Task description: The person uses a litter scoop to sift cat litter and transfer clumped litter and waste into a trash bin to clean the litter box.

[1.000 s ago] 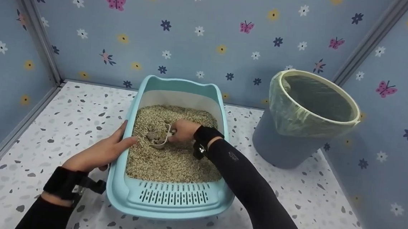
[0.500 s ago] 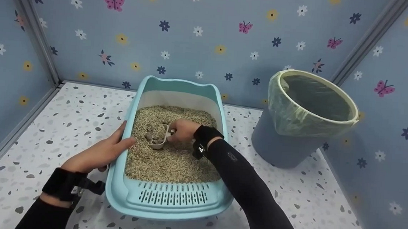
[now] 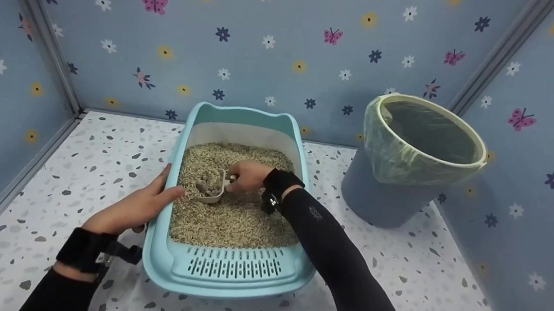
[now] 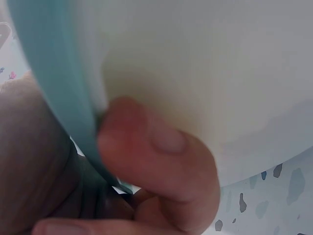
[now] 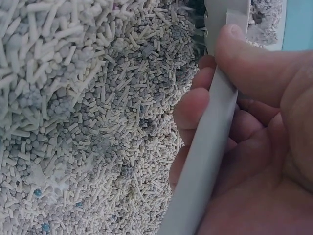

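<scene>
A light-blue litter box (image 3: 228, 290) with a slotted front ledge holds pale pellet litter (image 3: 233, 228). My left hand (image 3: 137, 206) grips its left rim, thumb over the inside edge; the left wrist view shows curled fingers (image 4: 161, 156) against the white outer wall. Deep in the box, my right hand (image 3: 248, 177) holds a pale litter scoop (image 3: 211, 199) by its handle. The right wrist view shows the thumb lying along the scoop handle (image 5: 200, 156) and fingers wrapped beneath. Greyish clumps (image 3: 206, 184) and pellets lie in the scoop's head, which sits low in the litter.
A blue-grey bin (image 3: 376, 196) with a translucent yellowish liner (image 3: 389, 158) stands right of the box. Flowered blue panels (image 3: 264, 52) enclose the back and both sides. Speckled white surface (image 3: 106, 153) extends around the box.
My right hand has pushed the scoop slightly left through the litter, towards the box's left wall. My left hand keeps its grip on the rim.
</scene>
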Available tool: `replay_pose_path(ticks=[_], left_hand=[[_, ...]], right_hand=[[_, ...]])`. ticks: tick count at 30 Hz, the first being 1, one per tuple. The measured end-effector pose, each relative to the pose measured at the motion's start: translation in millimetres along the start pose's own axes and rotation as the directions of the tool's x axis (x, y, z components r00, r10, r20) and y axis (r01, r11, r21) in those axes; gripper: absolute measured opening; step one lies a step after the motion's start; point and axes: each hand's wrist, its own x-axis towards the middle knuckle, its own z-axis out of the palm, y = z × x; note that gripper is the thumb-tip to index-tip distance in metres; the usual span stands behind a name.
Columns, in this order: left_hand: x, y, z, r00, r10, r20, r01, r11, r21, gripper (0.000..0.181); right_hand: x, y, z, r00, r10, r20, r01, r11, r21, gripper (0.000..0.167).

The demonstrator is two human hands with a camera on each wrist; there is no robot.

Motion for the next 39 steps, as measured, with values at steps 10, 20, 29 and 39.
replay_pose_path(ticks=[10, 20, 29, 39], left_hand=[[-0.5, 0.8, 0.1, 1.0, 0.006, 0.003, -0.006, 1.0, -0.009, 0.091], [-0.4, 2.4, 0.1, 1.0, 0.008, -0.001, -0.008, 1.0, -0.006, 0.09], [1.1, 1.3, -1.0, 1.0, 0.003, 0.006, -0.003, 1.0, -0.003, 0.091], [1.4, -0.5, -0.6, 1.0, 0.017, 0.012, -0.017, 1.0, 0.002, 0.09]], right_hand=[[-3.4, -3, -3, 1.0, -0.012, -0.01, 0.012, 1.0, -0.006, 0.021], [-5.9, -4, -5, 0.999, -0.036, -0.041, 0.036, 0.999, 0.006, 0.022], [-9.6, -4, -7, 0.998, 0.006, -0.058, 0.0, 0.996, 0.095, 0.04], [-13.7, -3, -9, 0.997, -0.013, -0.07, 0.022, 0.991, 0.132, 0.041]])
